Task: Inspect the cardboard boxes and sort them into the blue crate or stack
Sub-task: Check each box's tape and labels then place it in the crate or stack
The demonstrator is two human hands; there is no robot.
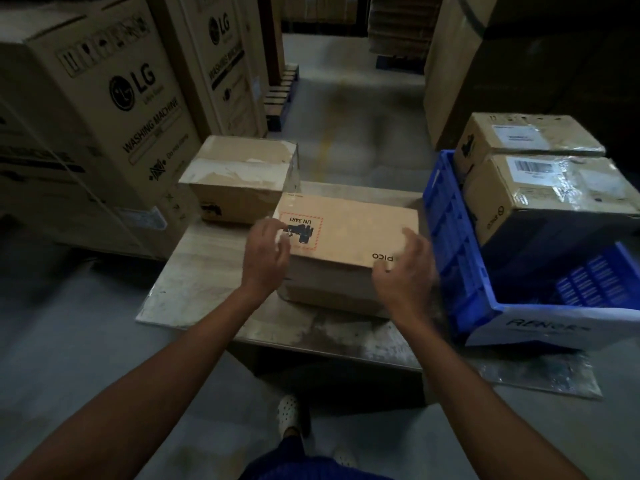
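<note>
While the PICO box (349,233) is lying flat near the middle of the low wooden table (207,258), both hands are sitting at its near corners. The left hand (265,252) is hovering at the left top edge beside the UN 3481 label (301,230) with fingers loosely curled, and the right hand (405,268) is cupping over the near right corner by the PICO print. Both are motion-blurred, so I cannot tell whether either is clamping the cardboard or only touching it. Risks as judged from here: the hands are working on opposite top corners rather than under the base, so a lift would be relying on side pressure alone. The box could be slipping or tipping against the wall of the blue crate (446,209), which is standing just beside its right end. The UN 3481 mark is suggesting lithium cells inside, so a drop matters. The crate is already holding a barcode-labelled box (540,195) and a second taped box (519,136) at its far end. Only its near end is showing bare floor, so a skewed placement could be catching on the rim. The torn-tape box (242,174) at the table's far left corner is sitting close to the PICO box and could be getting nudged during any turning.
</note>
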